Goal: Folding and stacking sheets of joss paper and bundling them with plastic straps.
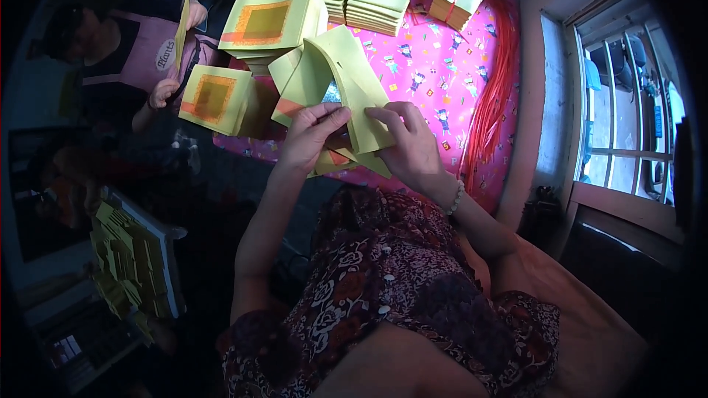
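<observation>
This looks like a small paper workshop set up in a homely room: the counter (415, 92), under a pink cover printed with cartoon figures, carries stacks of yellow paper (372, 9), a bundle (451, 9) tied with red cord and a long hank of red strands (497, 96) down its right side. Left of the counter, a co-worker (151, 46) in a pink apron holds another sheet (180, 33), and nearer, also left of the counter, lies a heap of yellow pieces (131, 256); right of the counter is a barred window (625, 114).
</observation>
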Demonstrator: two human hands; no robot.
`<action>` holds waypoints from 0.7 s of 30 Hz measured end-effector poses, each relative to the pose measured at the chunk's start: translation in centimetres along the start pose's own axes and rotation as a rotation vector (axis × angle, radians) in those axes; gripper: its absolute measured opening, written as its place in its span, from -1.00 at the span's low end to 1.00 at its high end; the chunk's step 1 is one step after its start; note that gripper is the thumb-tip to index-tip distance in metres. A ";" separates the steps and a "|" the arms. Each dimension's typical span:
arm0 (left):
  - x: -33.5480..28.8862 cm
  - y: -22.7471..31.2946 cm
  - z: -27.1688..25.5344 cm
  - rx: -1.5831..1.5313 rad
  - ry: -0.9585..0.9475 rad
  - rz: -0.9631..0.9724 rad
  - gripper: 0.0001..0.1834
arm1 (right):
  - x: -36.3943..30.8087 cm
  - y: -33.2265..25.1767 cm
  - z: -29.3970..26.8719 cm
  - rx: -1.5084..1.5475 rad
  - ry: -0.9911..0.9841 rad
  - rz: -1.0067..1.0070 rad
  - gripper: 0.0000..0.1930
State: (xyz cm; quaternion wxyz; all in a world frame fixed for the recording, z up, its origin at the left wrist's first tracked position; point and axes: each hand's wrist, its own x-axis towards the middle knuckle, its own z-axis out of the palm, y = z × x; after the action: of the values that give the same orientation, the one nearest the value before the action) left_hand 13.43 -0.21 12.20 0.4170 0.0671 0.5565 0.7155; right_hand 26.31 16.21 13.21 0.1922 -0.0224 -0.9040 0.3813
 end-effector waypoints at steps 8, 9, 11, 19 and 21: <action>0.0 0.0 -0.2 -0.015 -0.015 -0.014 -0.78 | 0.0 -0.2 -0.1 0.026 -0.003 0.017 -0.39; 0.0 -0.1 -0.2 -0.015 -0.017 -0.010 -0.78 | 0.0 -0.2 0.0 0.032 0.008 0.011 -0.39; 0.1 -0.1 -0.2 -0.008 -0.009 -0.004 -0.78 | 0.1 -0.2 -0.1 0.037 0.003 0.014 -0.39; 0.2 0.0 0.1 0.018 0.009 0.003 -0.75 | 0.2 -0.2 -0.5 0.092 -0.013 0.029 -0.38; 0.2 0.0 0.0 0.012 0.021 -0.015 -0.74 | 0.3 -0.3 -0.5 0.100 -0.026 0.048 -0.37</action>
State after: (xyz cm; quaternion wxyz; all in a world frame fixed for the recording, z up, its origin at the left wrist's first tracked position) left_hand 13.33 -0.08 12.09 0.4158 0.0581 0.5658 0.7096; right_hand 26.28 16.37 13.84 0.1719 -0.0296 -0.8855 0.4308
